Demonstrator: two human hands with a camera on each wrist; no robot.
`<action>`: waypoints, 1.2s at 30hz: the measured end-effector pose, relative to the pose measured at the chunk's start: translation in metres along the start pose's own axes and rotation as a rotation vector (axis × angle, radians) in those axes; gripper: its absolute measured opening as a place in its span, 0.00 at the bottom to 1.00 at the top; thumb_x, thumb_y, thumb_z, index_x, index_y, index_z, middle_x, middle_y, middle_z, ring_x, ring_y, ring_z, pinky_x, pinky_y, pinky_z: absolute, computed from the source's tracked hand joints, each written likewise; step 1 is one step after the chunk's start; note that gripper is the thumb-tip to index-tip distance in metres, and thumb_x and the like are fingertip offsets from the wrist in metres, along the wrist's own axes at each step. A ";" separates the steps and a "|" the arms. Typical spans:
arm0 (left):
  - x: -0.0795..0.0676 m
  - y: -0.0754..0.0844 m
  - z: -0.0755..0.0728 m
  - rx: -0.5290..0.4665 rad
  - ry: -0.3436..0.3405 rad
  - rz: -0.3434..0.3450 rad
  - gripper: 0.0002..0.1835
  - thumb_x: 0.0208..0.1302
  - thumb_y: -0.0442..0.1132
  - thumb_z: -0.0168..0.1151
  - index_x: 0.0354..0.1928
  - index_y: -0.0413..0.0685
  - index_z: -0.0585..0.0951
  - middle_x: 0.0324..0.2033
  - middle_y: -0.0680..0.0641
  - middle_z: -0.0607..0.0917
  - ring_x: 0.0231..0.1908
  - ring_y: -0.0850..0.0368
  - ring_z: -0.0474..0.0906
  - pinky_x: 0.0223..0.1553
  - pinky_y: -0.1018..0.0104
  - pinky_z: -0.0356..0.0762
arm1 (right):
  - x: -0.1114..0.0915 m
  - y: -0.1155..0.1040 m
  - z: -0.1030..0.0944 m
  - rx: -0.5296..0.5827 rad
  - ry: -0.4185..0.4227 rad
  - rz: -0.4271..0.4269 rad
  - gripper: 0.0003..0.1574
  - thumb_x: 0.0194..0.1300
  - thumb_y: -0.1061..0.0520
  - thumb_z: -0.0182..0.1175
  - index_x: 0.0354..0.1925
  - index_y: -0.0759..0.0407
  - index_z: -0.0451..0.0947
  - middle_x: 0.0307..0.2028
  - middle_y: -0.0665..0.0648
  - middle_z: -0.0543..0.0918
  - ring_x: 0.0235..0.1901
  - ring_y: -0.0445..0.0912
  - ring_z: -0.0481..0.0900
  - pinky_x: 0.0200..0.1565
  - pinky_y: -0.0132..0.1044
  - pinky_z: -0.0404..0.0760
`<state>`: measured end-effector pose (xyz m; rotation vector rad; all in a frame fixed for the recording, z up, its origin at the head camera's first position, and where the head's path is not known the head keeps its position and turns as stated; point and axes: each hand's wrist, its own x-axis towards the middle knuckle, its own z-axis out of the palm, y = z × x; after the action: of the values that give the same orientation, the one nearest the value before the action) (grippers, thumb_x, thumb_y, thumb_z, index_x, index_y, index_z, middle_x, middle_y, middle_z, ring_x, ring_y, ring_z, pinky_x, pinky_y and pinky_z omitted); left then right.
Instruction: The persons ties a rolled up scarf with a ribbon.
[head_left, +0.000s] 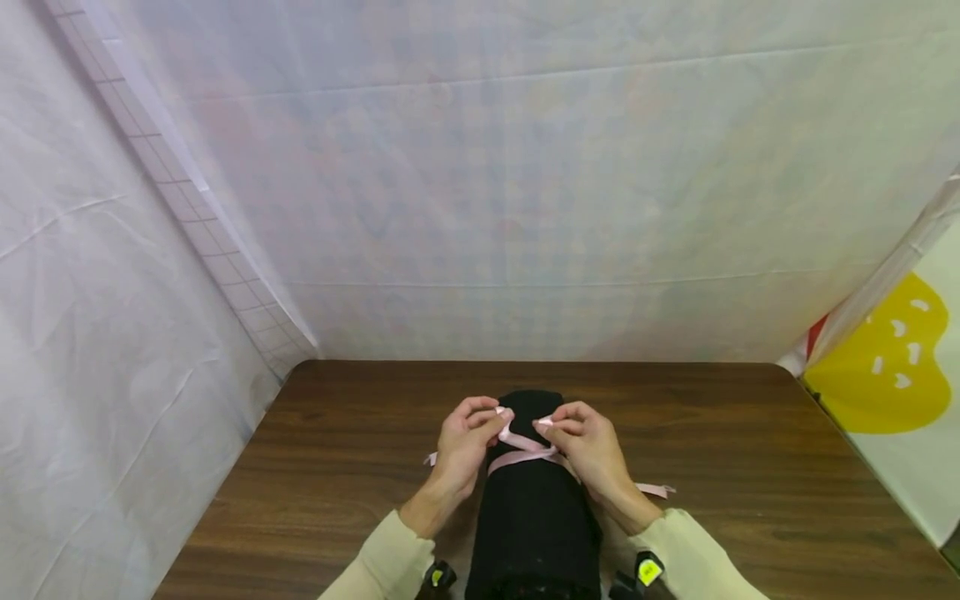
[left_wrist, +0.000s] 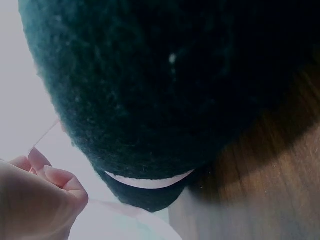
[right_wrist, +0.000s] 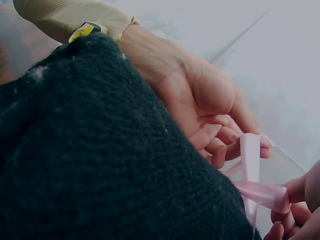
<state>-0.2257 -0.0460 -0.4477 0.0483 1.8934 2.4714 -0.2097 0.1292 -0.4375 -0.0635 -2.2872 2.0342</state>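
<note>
A dark rolled-up knit or felt cloth [head_left: 532, 525] lies lengthwise at the table's near side, a pink satin ribbon [head_left: 525, 455] round its far part. The ribbon crosses over itself on top of the roll. My left hand [head_left: 463, 446] pinches one length of it between thumb and fingers, just left of the roll. On the other side, my right hand [head_left: 592, 448] pinches another length. In the right wrist view, a ribbon loop [right_wrist: 250, 157] stands up at the left fingertips, and another strand runs across it to the right fingers. The roll's underside is hidden.
The brown wooden table [head_left: 360, 417] runs back to a pale hanging sheet [head_left: 510, 208]. Loose ribbon ends [head_left: 656, 490] lie out past the hands. At the right hangs a white cloth with a yellow shape [head_left: 892, 367]. Both wrists carry small black devices [head_left: 647, 571] with yellow labels.
</note>
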 end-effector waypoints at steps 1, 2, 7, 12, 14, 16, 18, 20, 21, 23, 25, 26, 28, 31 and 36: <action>0.000 0.000 0.000 0.013 -0.006 0.005 0.19 0.61 0.34 0.69 0.49 0.32 0.75 0.31 0.54 0.86 0.29 0.64 0.77 0.35 0.69 0.75 | 0.000 0.000 0.000 -0.002 -0.008 -0.003 0.14 0.60 0.64 0.69 0.39 0.67 0.73 0.33 0.63 0.88 0.25 0.39 0.78 0.25 0.28 0.73; 0.000 0.000 0.000 0.020 -0.011 0.010 0.19 0.61 0.34 0.69 0.49 0.31 0.76 0.31 0.53 0.87 0.29 0.63 0.77 0.34 0.69 0.75 | 0.001 0.000 0.000 -0.003 -0.015 -0.005 0.14 0.60 0.64 0.69 0.39 0.67 0.74 0.33 0.63 0.88 0.25 0.39 0.78 0.24 0.28 0.73; 0.001 0.000 0.000 0.075 -0.029 0.033 0.18 0.61 0.36 0.70 0.48 0.32 0.78 0.32 0.53 0.88 0.33 0.62 0.79 0.35 0.69 0.75 | 0.001 -0.001 0.001 -0.014 -0.079 -0.026 0.11 0.61 0.65 0.68 0.38 0.69 0.76 0.32 0.61 0.88 0.26 0.38 0.79 0.26 0.28 0.74; 0.004 0.001 0.001 0.115 -0.055 0.072 0.17 0.61 0.36 0.71 0.47 0.32 0.80 0.34 0.49 0.89 0.36 0.61 0.82 0.37 0.70 0.78 | 0.002 -0.004 0.002 -0.068 -0.165 -0.081 0.10 0.63 0.66 0.66 0.39 0.69 0.75 0.34 0.62 0.88 0.28 0.38 0.82 0.29 0.28 0.77; 0.005 0.002 0.002 0.112 -0.068 0.091 0.16 0.60 0.34 0.71 0.46 0.32 0.81 0.35 0.47 0.89 0.36 0.61 0.83 0.38 0.71 0.79 | 0.003 -0.004 0.002 -0.076 -0.195 -0.086 0.10 0.63 0.66 0.65 0.40 0.69 0.74 0.34 0.62 0.88 0.30 0.39 0.82 0.31 0.28 0.78; 0.005 0.003 0.003 0.112 -0.088 0.112 0.15 0.60 0.32 0.70 0.46 0.30 0.81 0.35 0.44 0.89 0.36 0.62 0.84 0.38 0.72 0.80 | 0.004 -0.004 0.003 -0.086 -0.221 -0.089 0.11 0.63 0.66 0.65 0.41 0.68 0.72 0.34 0.62 0.88 0.31 0.38 0.82 0.32 0.28 0.78; 0.006 0.004 0.003 0.132 -0.114 0.136 0.15 0.60 0.31 0.70 0.46 0.30 0.81 0.35 0.41 0.89 0.35 0.62 0.84 0.37 0.72 0.80 | 0.004 -0.005 0.003 -0.090 -0.245 -0.097 0.12 0.63 0.67 0.64 0.41 0.68 0.70 0.34 0.62 0.88 0.31 0.38 0.82 0.32 0.28 0.77; 0.005 0.005 0.003 0.162 -0.145 0.155 0.15 0.60 0.32 0.70 0.47 0.29 0.81 0.36 0.39 0.89 0.35 0.62 0.84 0.37 0.72 0.81 | 0.004 -0.005 0.002 -0.097 -0.276 -0.109 0.13 0.63 0.68 0.63 0.42 0.68 0.69 0.33 0.62 0.88 0.31 0.37 0.81 0.32 0.28 0.77; 0.005 0.005 0.003 0.180 -0.161 0.159 0.15 0.60 0.32 0.70 0.47 0.29 0.81 0.36 0.38 0.89 0.36 0.61 0.84 0.36 0.72 0.81 | 0.004 -0.005 0.002 -0.098 -0.295 -0.120 0.13 0.63 0.68 0.63 0.42 0.69 0.69 0.34 0.63 0.88 0.31 0.37 0.82 0.33 0.28 0.77; 0.005 0.006 0.002 0.221 -0.192 0.168 0.16 0.61 0.33 0.69 0.48 0.30 0.82 0.37 0.38 0.89 0.36 0.60 0.85 0.37 0.71 0.82 | 0.004 -0.005 0.001 -0.089 -0.337 -0.133 0.14 0.64 0.69 0.62 0.43 0.69 0.67 0.35 0.64 0.88 0.33 0.37 0.83 0.34 0.28 0.79; 0.005 0.007 0.002 0.264 -0.218 0.178 0.15 0.62 0.33 0.69 0.48 0.31 0.82 0.38 0.38 0.89 0.37 0.59 0.85 0.37 0.71 0.82 | 0.004 -0.004 0.001 -0.087 -0.378 -0.145 0.15 0.65 0.68 0.61 0.45 0.68 0.66 0.37 0.65 0.88 0.35 0.39 0.85 0.36 0.28 0.79; 0.004 0.009 0.002 0.296 -0.223 0.180 0.15 0.62 0.33 0.68 0.49 0.32 0.82 0.38 0.38 0.89 0.37 0.59 0.85 0.36 0.71 0.82 | 0.004 -0.004 0.000 -0.081 -0.396 -0.150 0.16 0.65 0.68 0.61 0.46 0.68 0.65 0.38 0.65 0.88 0.36 0.39 0.85 0.37 0.29 0.80; 0.002 0.013 0.002 0.334 -0.236 0.182 0.14 0.62 0.33 0.68 0.49 0.33 0.83 0.38 0.38 0.89 0.37 0.58 0.86 0.35 0.72 0.82 | 0.004 -0.003 -0.001 -0.050 -0.436 -0.161 0.17 0.67 0.68 0.59 0.47 0.68 0.62 0.39 0.67 0.87 0.37 0.40 0.85 0.38 0.30 0.81; 0.003 0.014 0.002 0.381 -0.249 0.177 0.14 0.62 0.33 0.69 0.48 0.34 0.83 0.38 0.40 0.89 0.35 0.60 0.85 0.33 0.73 0.81 | 0.004 -0.002 -0.004 0.019 -0.494 -0.180 0.19 0.68 0.67 0.57 0.50 0.69 0.59 0.41 0.70 0.86 0.36 0.41 0.85 0.38 0.31 0.82; 0.008 0.012 -0.001 0.420 -0.278 0.137 0.18 0.61 0.37 0.71 0.50 0.36 0.81 0.33 0.45 0.89 0.22 0.64 0.80 0.22 0.73 0.77 | 0.004 -0.001 -0.004 0.062 -0.509 -0.186 0.22 0.67 0.64 0.61 0.49 0.69 0.58 0.41 0.68 0.86 0.37 0.42 0.86 0.38 0.31 0.82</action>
<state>-0.2341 -0.0502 -0.4365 0.5160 2.2953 1.9589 -0.2135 0.1339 -0.4356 0.7216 -2.3650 2.2099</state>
